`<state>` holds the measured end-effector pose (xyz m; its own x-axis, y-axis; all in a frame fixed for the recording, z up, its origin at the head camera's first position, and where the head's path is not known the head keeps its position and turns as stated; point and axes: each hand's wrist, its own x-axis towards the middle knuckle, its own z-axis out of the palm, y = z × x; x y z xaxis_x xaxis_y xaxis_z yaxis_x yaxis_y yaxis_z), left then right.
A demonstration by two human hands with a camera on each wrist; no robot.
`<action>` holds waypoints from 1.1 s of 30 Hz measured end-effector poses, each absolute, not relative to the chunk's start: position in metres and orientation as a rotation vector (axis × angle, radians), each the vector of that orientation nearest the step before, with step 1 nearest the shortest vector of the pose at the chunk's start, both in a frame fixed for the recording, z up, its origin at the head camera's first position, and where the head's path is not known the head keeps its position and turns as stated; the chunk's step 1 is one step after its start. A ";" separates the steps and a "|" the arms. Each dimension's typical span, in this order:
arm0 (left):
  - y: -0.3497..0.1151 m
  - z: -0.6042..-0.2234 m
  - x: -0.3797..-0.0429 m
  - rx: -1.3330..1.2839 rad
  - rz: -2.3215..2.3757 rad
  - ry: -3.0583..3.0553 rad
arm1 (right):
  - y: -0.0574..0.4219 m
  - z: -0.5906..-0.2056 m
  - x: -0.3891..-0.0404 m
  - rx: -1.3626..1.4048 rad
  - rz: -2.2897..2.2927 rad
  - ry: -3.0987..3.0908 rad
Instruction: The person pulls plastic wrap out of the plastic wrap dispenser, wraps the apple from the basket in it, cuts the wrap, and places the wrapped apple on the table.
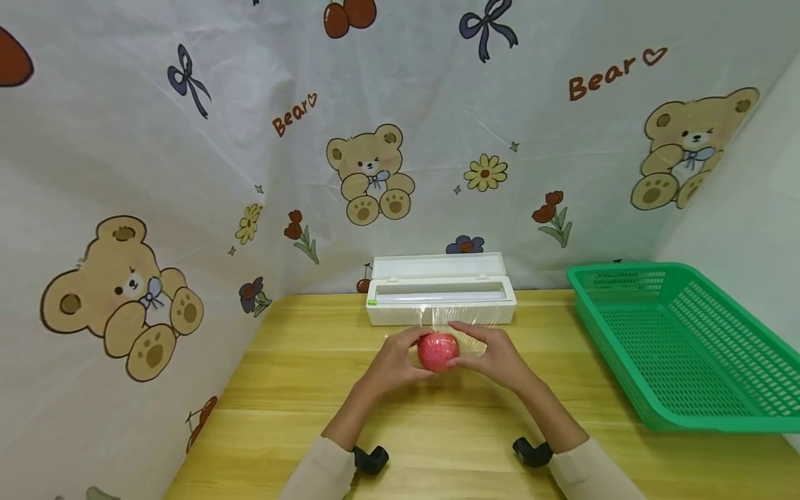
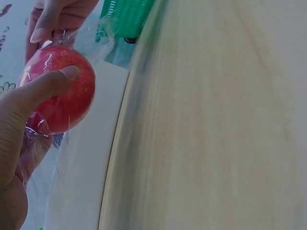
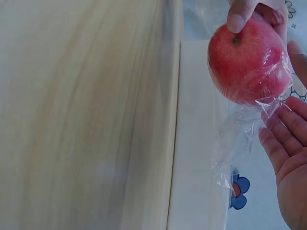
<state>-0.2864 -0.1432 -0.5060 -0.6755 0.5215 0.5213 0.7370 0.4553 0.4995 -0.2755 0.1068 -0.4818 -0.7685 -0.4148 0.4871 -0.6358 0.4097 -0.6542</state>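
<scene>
A red apple, partly covered in clear cling film, is held up over the table in front of the white film box. My left hand grips it, with the thumb pressed on the near face in the left wrist view and fingers around the far side. At the apple's right, my right hand has its fingers extended beside the wrinkled film; the right wrist view shows its palm with nothing enclosed. Loose film hangs from the apple in that view.
Behind the hands stands the open white cling film box, its lid raised and a film roll inside. A green plastic basket sits at the right of the wooden table. A bear-patterned cloth hangs behind.
</scene>
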 end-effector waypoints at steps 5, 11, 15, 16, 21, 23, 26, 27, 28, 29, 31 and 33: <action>-0.143 -0.504 -0.287 -1.088 -1.107 -2.432 | 0.104 -0.485 -0.273 0.994 1.237 -2.417; -0.144 -0.507 -0.291 -1.122 -1.181 -2.421 | 0.105 -0.491 -0.270 1.026 1.201 -2.452; -0.145 -0.507 -0.293 -1.146 -1.244 -2.422 | 0.107 -0.494 -0.269 1.040 1.185 -2.457; -0.145 -0.507 -0.293 -1.148 -1.248 -2.426 | 0.107 -0.494 -0.269 1.047 1.178 -2.449; -0.145 -0.502 -0.291 -1.149 -1.259 -2.428 | 0.106 -0.492 -0.269 1.067 1.156 -2.418; -0.145 -0.500 -0.291 -1.151 -1.269 -2.429 | 0.105 -0.491 -0.268 1.072 1.158 -2.417; -0.146 -0.499 -0.290 -1.155 -1.289 -2.434 | 0.105 -0.491 -0.268 1.072 1.167 -2.422; -0.146 -0.499 -0.290 -1.157 -1.300 -2.436 | 0.104 -0.491 -0.268 1.072 1.170 -2.421; -0.146 -0.499 -0.290 -1.155 -1.309 -2.440 | 0.104 -0.491 -0.268 1.069 1.170 -2.422; -0.147 -0.499 -0.291 -1.152 -1.319 -2.443 | 0.103 -0.491 -0.268 1.068 1.170 -2.420; -0.147 -0.500 -0.291 -1.149 -1.329 -2.451 | 0.103 -0.492 -0.268 1.075 1.168 -2.406; -0.147 -0.500 -0.291 -1.143 -1.344 -2.457 | 0.102 -0.493 -0.268 1.080 1.167 -2.397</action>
<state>-0.2914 -0.1474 -0.5002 -0.7086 0.5597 0.4296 0.6637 0.3220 0.6752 -0.2680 0.1022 -0.4926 -0.6881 -0.5084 0.5177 -0.7211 0.3997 -0.5659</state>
